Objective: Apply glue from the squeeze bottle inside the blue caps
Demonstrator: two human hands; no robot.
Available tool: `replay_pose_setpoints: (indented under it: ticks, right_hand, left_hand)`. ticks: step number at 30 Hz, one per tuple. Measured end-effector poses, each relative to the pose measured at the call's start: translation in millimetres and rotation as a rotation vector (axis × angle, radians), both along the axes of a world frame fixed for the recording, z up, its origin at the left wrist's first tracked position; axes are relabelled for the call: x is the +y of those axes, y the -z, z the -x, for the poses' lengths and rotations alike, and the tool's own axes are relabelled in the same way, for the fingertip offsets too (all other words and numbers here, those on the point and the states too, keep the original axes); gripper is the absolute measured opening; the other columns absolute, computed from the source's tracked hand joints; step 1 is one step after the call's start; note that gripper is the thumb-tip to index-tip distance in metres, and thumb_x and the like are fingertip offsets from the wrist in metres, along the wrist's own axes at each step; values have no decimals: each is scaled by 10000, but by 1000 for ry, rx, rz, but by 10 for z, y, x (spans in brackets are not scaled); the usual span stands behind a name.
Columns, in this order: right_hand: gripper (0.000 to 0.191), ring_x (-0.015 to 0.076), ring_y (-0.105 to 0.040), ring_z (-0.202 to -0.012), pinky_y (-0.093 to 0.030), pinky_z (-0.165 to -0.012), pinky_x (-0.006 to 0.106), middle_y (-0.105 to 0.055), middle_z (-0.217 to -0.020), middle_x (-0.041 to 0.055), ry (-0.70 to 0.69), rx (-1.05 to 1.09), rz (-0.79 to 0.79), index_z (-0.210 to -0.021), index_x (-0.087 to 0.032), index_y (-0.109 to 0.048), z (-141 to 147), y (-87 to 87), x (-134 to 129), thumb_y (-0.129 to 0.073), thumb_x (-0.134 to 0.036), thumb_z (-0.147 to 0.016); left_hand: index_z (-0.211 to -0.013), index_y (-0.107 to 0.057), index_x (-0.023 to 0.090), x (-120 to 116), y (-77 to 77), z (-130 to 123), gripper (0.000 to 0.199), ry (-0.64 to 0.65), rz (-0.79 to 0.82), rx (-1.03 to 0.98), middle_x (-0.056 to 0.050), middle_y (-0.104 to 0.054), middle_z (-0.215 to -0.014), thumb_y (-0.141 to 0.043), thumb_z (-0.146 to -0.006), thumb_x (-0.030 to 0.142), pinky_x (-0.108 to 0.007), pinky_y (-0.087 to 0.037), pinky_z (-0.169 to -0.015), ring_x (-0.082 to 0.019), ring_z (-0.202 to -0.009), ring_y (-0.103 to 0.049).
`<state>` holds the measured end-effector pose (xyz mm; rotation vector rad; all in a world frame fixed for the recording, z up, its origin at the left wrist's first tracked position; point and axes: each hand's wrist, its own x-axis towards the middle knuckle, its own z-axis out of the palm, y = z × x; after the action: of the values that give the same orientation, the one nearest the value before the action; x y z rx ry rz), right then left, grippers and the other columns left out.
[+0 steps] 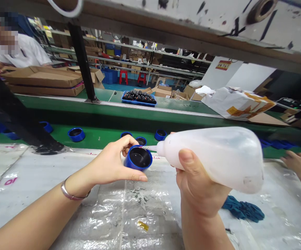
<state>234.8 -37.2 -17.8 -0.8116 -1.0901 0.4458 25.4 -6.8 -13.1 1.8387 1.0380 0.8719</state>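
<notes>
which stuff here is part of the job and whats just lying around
Part of the job:
- left hand holding a blue cup with a black inside
- right hand gripping a plastic squeeze bottle, its thin nozzle at the cup's rim
- matching blue cups on the green belt

Just lying about:
- crumpled blue fabric
- cardboard boxes
- white printed bag
</notes>
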Motion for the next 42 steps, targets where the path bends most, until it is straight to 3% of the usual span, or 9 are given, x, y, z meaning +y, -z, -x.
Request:
replay_pose_setpoints:
  ticks: [3, 13, 18, 22, 26, 29, 34, 38, 42]
  right_hand:
    - [494, 284, -690, -1083, -660, -816, 463, -686, -937, 8, 134, -85, -54, -1103, -337, -657, -93, 42, -1, -909, -322, -678]
    - [422, 371, -638, -1279, -644, -934, 575, -752, -987, 21, 232, -194, 119, -895, -315, -723, -241, 141, -128, -991, -299, -569]
    - [356, 310, -718, -1040, -613, -975, 581, -726, -876, 1, 292, -231, 52, -878, -327, -727, -199, 28, -111, -968, -300, -618]
    - [332, 263, -715, -973, -614, -972, 526, -696, -883, -8, 339, -257, -85, -961, -336, -720, -123, -52, -90, -920, -388, -701]
    - [304, 219, -718, -882, -633, -920, 492, -713, -981, -9, 318, -272, -128, -994, -328, -737, -62, -66, -63, -893, -407, -745]
    - [359, 206, -701, -844, -659, -801, 432, -689, -917, -21, 313, -235, -196, -1031, -318, -724, -67, -48, -26, -904, -377, -725]
    - [322, 210, -646, -779, -656, -740, 481, -700, -912, -5, 215, -319, -284, -1013, -272, -713, -72, -61, -29, -881, -264, -739]
    - [333, 218, -650, -807, -650, -741, 463, -710, -949, -7, 202, -316, -280, -1039, -294, -722, -58, -81, -79, -882, -267, -748]
    - [214, 175, -623, -738, -615, -644, 355, -681, -843, -28, 125, -294, -221, -951, -311, -746, -55, -97, -118, -865, -259, -781]
  left_hand:
    - [-993, -569, 241, -11, -28, -1, 622, -12, -18, 28, 13, -662, -912, -958, -577, 489, -313, -489, -728, -215, -852, -602]
    - [-982, -573, 246, -16, -80, 5, 606, -76, -98, 127, 21, -676, -900, -940, -582, 513, -302, -505, -696, -208, -809, -614]
    - [-1000, -576, 243, -33, -107, 13, 600, -92, -125, 132, 19, -695, -914, -939, -592, 492, -297, -526, -703, -202, -803, -635]
    - [-1000, -583, 237, -32, -110, 19, 563, -115, -192, 155, 16, -690, -915, -929, -615, 458, -292, -532, -690, -198, -792, -640]
    - [-1014, -601, 233, -22, -95, 23, 548, -134, -291, 173, -2, -691, -972, -923, -632, 459, -309, -545, -725, -206, -825, -654]
    - [-1048, -606, 225, -22, -83, 29, 542, -151, -395, 193, -24, -699, -1032, -919, -652, 421, -342, -553, -799, -220, -882, -668]
    - [-1081, -606, 211, -14, -43, 43, 493, -156, -527, 193, -55, -701, -1078, -897, -704, 341, -359, -552, -825, -234, -943, -679]
    - [-1101, -605, 209, 5, -3, 54, 463, -134, -606, 165, -73, -696, -1098, -880, -742, 310, -370, -550, -831, -248, -979, -679]
    - [-1121, -600, 204, 18, 13, 57, 469, -123, -661, 139, -91, -689, -1116, -883, -761, 306, -410, -553, -894, -269, -1021, -674]
